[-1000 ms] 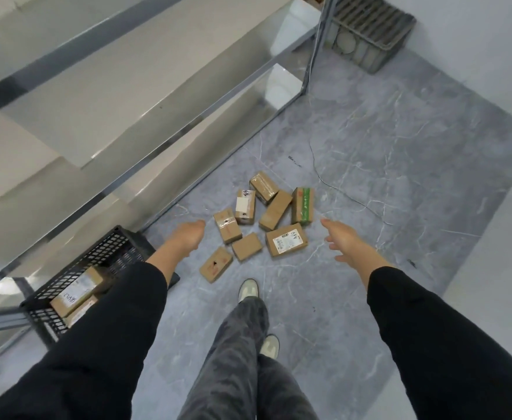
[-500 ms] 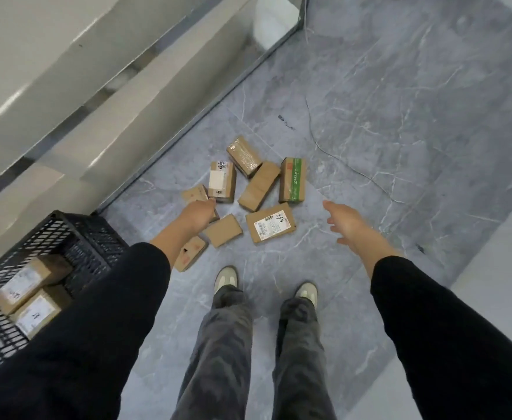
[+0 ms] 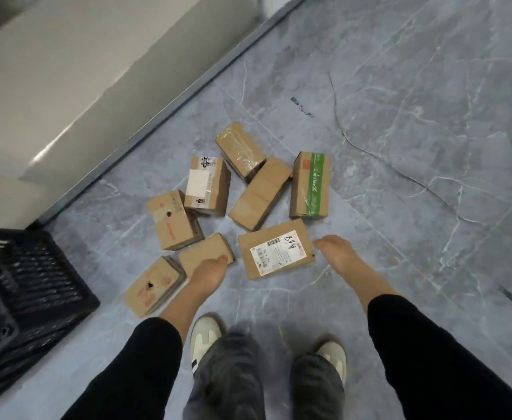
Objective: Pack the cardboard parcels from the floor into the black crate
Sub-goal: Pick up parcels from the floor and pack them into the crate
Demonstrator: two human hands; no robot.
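Several brown cardboard parcels lie in a loose cluster on the grey floor, among them a green-taped parcel (image 3: 311, 184), a labelled parcel marked "A68" (image 3: 276, 253) and a small plain parcel (image 3: 203, 250). My left hand (image 3: 209, 274) reaches down over the near edge of the small plain parcel and touches it, its fingers hidden from view. My right hand (image 3: 342, 259) hangs just right of the labelled parcel's right edge and holds nothing. The black crate (image 3: 51, 283) stands on the floor at the far left, its inside dark and mostly cut off.
A pale shelf unit with a grey metal base rail (image 3: 188, 86) runs diagonally behind the parcels and the crate. My two shoes (image 3: 204, 338) stand just in front of the cluster. Open marble floor (image 3: 415, 147) stretches to the right.
I have bent lower and closer to the parcels. My left hand moved from the red-printed parcel down to the small plain one. My right hand came in beside the labelled parcel.
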